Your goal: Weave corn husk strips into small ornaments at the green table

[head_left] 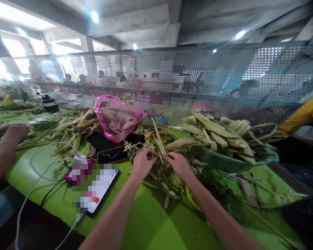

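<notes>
Both my hands are over the green table near the middle of the view. My right hand (177, 162) pinches the lower part of a pale dried husk bundle (159, 143), whose long strips point up and away. To its left, my left hand (144, 162) has its thumb and fingers curled close together; what they hold, if anything, is too small to make out. Small husk pieces (169, 191) lie on the table below and between the hands. A heap of dried husks (216, 133) fills a green basket (229, 161) to the right.
A pink plastic bag (114, 118) stands behind a dark phone (112, 155). A lit phone (103, 189), a purple power bank (79, 172) and white cables lie left. Another person's hand (17, 133) is at far left, a yellow sleeve (299, 114) at right. A perforated metal screen (159, 76) runs behind.
</notes>
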`<state>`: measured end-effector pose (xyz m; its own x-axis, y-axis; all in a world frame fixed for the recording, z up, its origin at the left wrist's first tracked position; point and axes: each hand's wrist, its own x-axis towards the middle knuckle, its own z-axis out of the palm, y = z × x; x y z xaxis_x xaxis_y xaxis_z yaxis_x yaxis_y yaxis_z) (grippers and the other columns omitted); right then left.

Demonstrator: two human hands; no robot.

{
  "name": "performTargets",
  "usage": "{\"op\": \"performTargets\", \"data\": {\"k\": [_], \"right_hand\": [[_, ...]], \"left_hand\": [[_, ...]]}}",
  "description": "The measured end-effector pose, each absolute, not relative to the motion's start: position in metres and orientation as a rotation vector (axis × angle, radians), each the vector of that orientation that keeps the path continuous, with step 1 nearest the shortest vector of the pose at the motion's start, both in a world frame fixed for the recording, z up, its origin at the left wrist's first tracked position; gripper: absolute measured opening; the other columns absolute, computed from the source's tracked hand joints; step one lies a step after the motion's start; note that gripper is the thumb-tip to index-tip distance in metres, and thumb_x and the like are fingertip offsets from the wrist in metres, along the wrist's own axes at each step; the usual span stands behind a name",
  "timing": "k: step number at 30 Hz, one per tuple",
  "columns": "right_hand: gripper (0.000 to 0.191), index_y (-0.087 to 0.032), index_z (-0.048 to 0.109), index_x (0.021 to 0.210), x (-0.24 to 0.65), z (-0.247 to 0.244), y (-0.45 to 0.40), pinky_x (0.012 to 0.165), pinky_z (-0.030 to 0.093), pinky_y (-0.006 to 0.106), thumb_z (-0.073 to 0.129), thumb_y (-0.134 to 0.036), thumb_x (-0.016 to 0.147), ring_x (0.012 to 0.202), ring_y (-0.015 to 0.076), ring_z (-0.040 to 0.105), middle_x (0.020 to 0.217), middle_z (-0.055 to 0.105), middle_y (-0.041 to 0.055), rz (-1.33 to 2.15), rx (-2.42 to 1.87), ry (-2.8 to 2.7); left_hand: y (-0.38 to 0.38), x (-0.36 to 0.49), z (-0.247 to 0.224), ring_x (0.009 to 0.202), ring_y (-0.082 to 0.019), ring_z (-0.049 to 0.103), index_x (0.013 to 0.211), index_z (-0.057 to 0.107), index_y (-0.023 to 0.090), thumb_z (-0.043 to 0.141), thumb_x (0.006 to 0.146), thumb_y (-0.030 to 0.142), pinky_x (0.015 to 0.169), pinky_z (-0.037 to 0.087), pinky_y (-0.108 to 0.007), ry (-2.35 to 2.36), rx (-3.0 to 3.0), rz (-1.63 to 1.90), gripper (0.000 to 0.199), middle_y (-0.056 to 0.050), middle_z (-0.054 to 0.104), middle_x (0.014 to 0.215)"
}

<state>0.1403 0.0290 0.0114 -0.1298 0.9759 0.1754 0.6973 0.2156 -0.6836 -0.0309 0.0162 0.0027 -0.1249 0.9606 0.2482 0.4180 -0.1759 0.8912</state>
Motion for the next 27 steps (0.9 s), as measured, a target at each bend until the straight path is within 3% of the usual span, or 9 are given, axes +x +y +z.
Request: {"op": "performTargets", "data": {"k": [3,7,11,17,23,27], "right_hand": [[0.029,-0.02,0.059,0.068,0.142,0.017,0.028,0.048,0.034,0.025,0.046,-0.043,0.08,0.048,0.0148,0.049,0.051,0.053,-0.0022,0.668,-1.482,-1.873],[0.026,-0.02,0.061,0.075,0.134,0.02,0.022,0.047,0.037,0.025,0.05,-0.044,0.078,0.048,0.0141,0.048,0.054,0.054,-0.0027,0.769,-1.395,-1.855],[0.022,-0.02,0.059,0.077,0.127,0.021,0.019,0.048,0.041,0.024,0.062,-0.041,0.072,0.049,0.0126,0.049,0.059,0.056,-0.0035,1.03,-1.241,-1.696],[0.029,-0.017,0.059,0.072,0.127,0.026,0.017,0.048,0.038,0.023,0.07,-0.044,0.066,0.049,0.0098,0.046,0.058,0.056,-0.004,1.298,-1.158,-1.476],[0.034,-0.017,0.057,0.069,0.127,0.024,0.016,0.048,0.034,0.022,0.075,-0.045,0.062,0.049,0.0087,0.043,0.056,0.053,-0.0053,1.257,-1.131,-1.448],[0.031,-0.017,0.059,0.07,0.129,0.023,0.017,0.049,0.035,0.024,0.071,-0.045,0.065,0.05,0.0101,0.045,0.056,0.055,-0.0036,1.223,-1.16,-1.483]], "left_hand": [[0.017,-0.032,0.005,0.088,-0.018,0.054,0.08,0.066,0.02,0.061,0.075,0.027,0.082,0.039,-0.029,1.533,1.713,1.41,0.01,-0.005,0.063,0.087],[0.017,-0.024,0.003,0.068,-0.013,0.05,0.077,0.062,0.018,0.052,0.082,0.035,0.067,0.038,-0.024,1.177,1.584,1.392,0.021,0.0,0.058,0.073],[0.019,-0.019,0.0,0.062,-0.01,0.044,0.071,0.057,0.016,0.059,0.075,0.03,0.062,0.034,-0.022,1.08,1.391,1.418,0.015,0.004,0.051,0.065],[0.018,-0.02,0.005,0.063,-0.01,0.047,0.072,0.056,0.015,0.061,0.071,0.03,0.065,0.037,-0.023,0.911,1.155,1.391,0.016,0.002,0.054,0.067],[0.013,-0.017,0.009,0.061,-0.009,0.045,0.076,0.057,0.014,0.067,0.069,0.036,0.062,0.036,-0.022,0.83,1.059,1.354,0.025,0.002,0.053,0.067],[0.016,-0.015,0.003,0.064,-0.01,0.047,0.078,0.059,0.013,0.065,0.07,0.033,0.064,0.038,-0.023,0.826,1.109,1.337,0.022,0.0,0.056,0.07]]}}
